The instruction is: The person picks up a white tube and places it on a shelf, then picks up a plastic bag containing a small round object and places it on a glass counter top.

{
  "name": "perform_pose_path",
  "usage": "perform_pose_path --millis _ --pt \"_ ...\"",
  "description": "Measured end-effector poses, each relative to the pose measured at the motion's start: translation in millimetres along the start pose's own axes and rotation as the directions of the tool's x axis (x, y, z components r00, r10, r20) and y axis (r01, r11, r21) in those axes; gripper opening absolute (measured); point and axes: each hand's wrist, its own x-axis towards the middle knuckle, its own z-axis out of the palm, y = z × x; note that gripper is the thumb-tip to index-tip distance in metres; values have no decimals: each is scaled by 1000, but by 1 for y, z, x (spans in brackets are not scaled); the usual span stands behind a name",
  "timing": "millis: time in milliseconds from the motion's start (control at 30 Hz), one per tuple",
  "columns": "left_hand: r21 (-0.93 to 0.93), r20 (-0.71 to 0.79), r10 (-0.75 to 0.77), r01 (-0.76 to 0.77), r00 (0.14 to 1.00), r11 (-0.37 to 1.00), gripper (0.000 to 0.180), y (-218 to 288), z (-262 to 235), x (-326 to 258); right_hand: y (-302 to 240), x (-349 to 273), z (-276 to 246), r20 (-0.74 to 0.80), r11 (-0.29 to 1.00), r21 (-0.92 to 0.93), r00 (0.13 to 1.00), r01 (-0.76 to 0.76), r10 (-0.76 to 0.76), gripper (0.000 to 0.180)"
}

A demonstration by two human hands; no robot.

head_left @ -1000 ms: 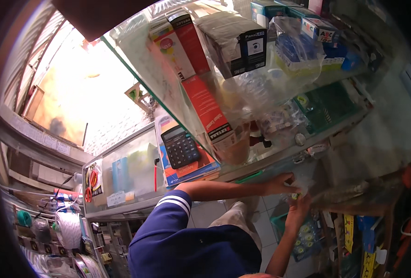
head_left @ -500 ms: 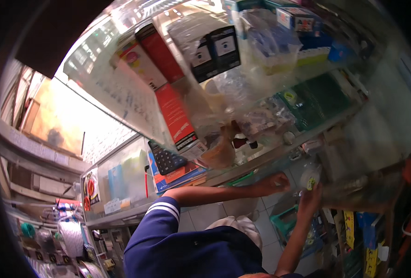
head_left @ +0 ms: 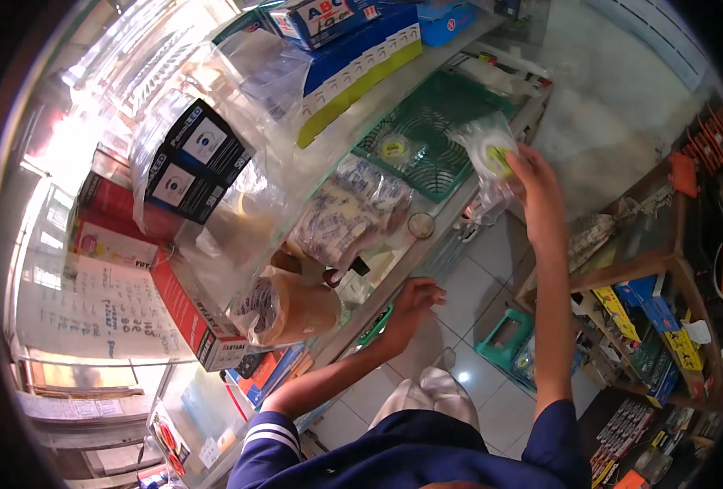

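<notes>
My right hand is raised beside a glass counter and holds a small clear plastic packet with a round yellow-green item inside. The packet hangs at the edge of a green mesh tray on the counter, where a similar round item lies. My left hand hangs lower, by the counter's front edge, fingers loosely curled, holding nothing that I can see. Clear bags of small packets lie on the glass between the two hands.
The glass counter carries black boxes, red boxes, a blue and yellow carton and a brown bagged bundle. Wooden shelves of goods stand at the right. A green basket sits on the tiled floor.
My right hand has risen from below the counter edge up to the green tray, holding the packet. The view has swung so the counter top fills more of the picture.
</notes>
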Motion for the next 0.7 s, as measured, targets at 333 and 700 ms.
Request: perform_pose_path --millis 333,700 --pt "10 -104 -35 36 994 999 27 13 1 4 52 166 82 184 773 -634 977 36 105 37" --pt "49 -95 -47 52 994 997 29 7 0 5 107 215 99 240 248 -951 948 187 209 48"
